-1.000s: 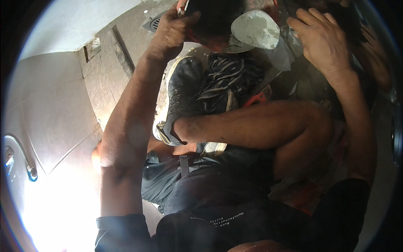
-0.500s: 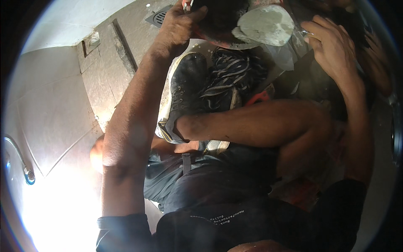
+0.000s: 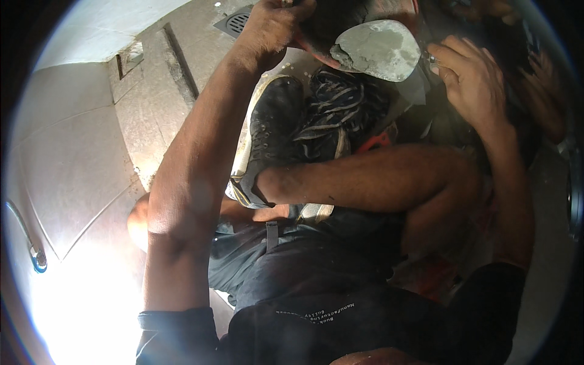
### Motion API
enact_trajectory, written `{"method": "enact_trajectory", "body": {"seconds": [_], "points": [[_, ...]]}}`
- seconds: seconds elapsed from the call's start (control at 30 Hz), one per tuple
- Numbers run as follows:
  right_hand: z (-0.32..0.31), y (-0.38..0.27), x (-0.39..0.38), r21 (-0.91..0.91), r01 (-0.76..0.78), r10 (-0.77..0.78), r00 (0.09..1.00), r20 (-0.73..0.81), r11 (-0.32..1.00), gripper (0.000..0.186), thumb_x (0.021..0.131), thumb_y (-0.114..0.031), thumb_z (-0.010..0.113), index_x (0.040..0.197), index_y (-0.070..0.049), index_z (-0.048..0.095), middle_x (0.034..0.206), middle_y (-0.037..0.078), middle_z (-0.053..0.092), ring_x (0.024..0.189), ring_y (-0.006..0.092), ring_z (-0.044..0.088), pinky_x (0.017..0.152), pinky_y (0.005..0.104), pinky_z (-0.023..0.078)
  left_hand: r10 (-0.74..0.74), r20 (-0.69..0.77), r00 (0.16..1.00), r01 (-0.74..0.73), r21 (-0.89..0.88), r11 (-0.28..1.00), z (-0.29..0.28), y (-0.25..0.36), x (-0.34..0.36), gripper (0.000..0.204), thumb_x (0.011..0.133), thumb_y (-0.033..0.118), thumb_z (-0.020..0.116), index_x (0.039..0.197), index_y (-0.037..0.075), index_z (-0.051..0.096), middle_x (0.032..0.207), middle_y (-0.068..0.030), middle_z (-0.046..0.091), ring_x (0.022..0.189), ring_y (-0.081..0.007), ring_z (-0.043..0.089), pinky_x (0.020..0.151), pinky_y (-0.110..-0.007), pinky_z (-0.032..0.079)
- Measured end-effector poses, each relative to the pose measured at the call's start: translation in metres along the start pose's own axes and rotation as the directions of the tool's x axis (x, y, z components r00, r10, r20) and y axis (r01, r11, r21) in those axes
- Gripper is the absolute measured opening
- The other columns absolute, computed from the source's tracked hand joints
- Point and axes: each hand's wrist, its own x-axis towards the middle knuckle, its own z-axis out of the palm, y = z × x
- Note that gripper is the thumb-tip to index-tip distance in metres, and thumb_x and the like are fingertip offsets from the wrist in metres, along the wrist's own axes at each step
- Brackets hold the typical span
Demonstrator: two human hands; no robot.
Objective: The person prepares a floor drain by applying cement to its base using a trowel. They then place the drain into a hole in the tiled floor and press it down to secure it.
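At the top, my left hand has its fingers closed on the edge of a dark, reddish-rimmed container, partly cut off by the frame's upper edge. My right hand is wrapped round the handle of a trowel. Its broad, rounded blade is smeared with wet grey mortar, thickest at the left end. That end of the blade overlaps the container's near rim. Whether they touch, I cannot tell. My fingers hide most of the handle.
Below the container lie a dark striped cloth and my shoe, with my bent leg across. A red object lies behind the knee. A floor drain and a narrow strip are at left. Another person's hand shows at far right.
The trowel and my right hand have shifted a little left and nearer to me. My left hand has moved slightly right and up, and more of the container's right side shows.
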Motion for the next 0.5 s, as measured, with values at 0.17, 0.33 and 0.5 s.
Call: {"method": "enact_trajectory", "body": {"seconds": [0.17,0.33,0.5], "points": [[0.033,0.03,-0.009,0.547,-0.325,0.269,0.946,0.181,0.772,0.038,0.091,-0.012,0.075,0.125,0.002,0.067,0.124,0.02,0.071,0.114,0.0272,0.07,0.097,0.036,0.052,-0.197,-0.184,0.963,0.167,-0.164,0.972,-0.012,-0.011,0.017,0.032,0.103,0.024,0.064,0.124,0.002,0.059,0.092,-0.0122,0.068,0.08,-0.0259,0.071,0.066,-0.041,0.063],[0.025,0.002,-0.025,0.658,-0.263,0.303,0.951,0.056,0.706,0.04,0.094,-0.006,0.073,0.129,0.007,0.062,0.115,0.017,0.071,0.108,0.02,0.066,0.094,0.0328,0.052,-0.24,-0.205,0.949,0.212,-0.15,0.966,-0.027,-0.035,0.028,0.05,0.094,0.024,0.074,0.131,0.002,0.048,0.102,-0.0172,0.067,0.072,-0.0287,0.075,0.045,-0.035,0.055],[-0.018,-0.084,0.029,0.796,-0.275,0.124,0.961,0.247,0.54,0.042,0.095,-0.009,0.073,0.132,0.003,0.057,0.119,0.011,0.066,0.097,0.0143,0.065,0.078,0.0295,0.054,-0.194,-0.381,0.904,0.072,-0.312,0.947,-0.012,0.003,-0.066,0.056,0.101,0.019,0.066,0.149,-0.004,0.047,0.145,-0.0241,0.055,0.129,-0.0359,0.06,0.101,-0.047,0.056]]}}
